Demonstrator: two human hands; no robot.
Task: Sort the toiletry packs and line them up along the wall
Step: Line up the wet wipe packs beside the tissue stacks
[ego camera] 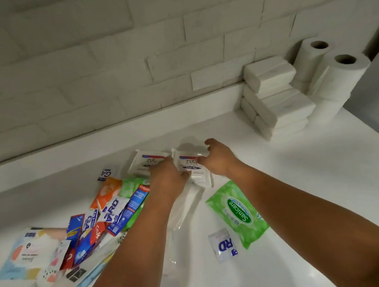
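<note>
Counter (305, 177), brick wall (103, 58) — left hand (167, 177), right hand (218, 159) grip Dove pack (192, 164).

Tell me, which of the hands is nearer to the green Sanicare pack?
Right. The right hand grips the Fresh Red Dove pack just behind the Sanicare pack; the left hand holds its other edge, farther left.

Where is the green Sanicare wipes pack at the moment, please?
In the head view, the green Sanicare pack lies flat on the white counter, right of centre, beside the right forearm, with a small white sachet by its lower-left corner.
</note>
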